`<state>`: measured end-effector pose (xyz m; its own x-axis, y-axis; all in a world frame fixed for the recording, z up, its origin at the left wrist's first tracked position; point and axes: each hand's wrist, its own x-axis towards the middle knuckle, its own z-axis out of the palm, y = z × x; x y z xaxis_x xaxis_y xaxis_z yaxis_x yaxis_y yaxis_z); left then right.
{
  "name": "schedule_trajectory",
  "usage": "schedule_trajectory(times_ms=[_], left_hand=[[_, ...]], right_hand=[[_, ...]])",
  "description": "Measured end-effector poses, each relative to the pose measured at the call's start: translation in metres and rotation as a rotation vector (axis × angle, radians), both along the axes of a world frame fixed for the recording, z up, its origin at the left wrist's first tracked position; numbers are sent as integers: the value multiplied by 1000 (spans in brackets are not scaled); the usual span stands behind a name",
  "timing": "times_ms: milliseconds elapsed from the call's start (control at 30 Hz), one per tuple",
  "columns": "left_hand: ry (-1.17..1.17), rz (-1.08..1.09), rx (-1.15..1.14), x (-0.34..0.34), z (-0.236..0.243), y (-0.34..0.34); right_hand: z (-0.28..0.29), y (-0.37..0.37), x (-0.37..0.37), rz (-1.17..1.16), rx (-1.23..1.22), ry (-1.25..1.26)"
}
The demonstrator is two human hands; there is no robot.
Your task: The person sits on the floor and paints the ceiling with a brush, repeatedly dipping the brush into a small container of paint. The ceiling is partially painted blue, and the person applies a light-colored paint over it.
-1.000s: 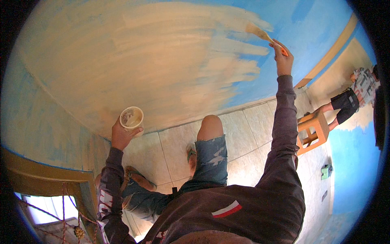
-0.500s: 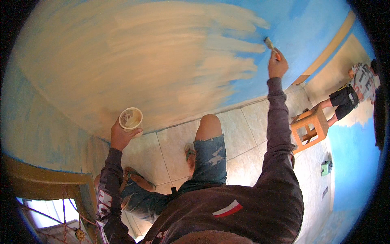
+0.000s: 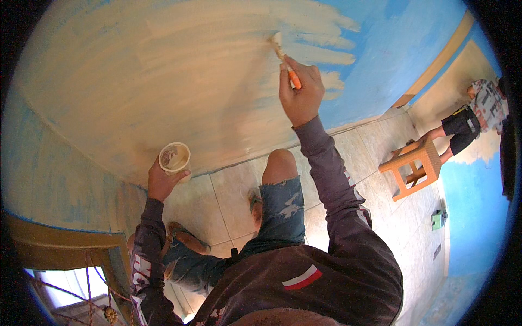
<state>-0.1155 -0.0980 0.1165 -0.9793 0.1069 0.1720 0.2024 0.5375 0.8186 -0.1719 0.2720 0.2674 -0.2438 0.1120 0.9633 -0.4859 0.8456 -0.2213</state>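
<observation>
My right hand [image 3: 303, 92] grips a paintbrush [image 3: 293, 77] by its orange handle, with the bristles at the wall [image 3: 163, 76]. Cream paint in broad streaks covers most of that wall, and bright blue shows to the right of the streaks. My left hand [image 3: 161, 182] is closed around a small pale tub [image 3: 184, 164], low and left near the wall. The tub is tipped so that its mouth faces up, with some light paint inside and smears on its inner wall.
An orange plastic stool [image 3: 430, 163] stands on the tiled floor [image 3: 348, 201] at the right. Beyond it another person [image 3: 486, 108] stands by a partly painted wall. A green object [image 3: 437, 219] lies farther right. A window [image 3: 68, 285] with ropes is at lower left.
My right hand has carried the brush leftward across the wall, from the blue edge into the cream area. More cream covers the wall around the streaks. My left hand and tub have stayed put.
</observation>
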Motion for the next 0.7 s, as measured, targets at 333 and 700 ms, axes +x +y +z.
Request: schedule_trajectory(times_ms=[333, 700], left_hand=[[-18, 36, -20, 0, 0, -4], [-62, 34, 25, 3, 3, -5]], right_hand=[[12, -28, 0, 362, -232, -301], [2, 93, -27, 285, -319, -329]])
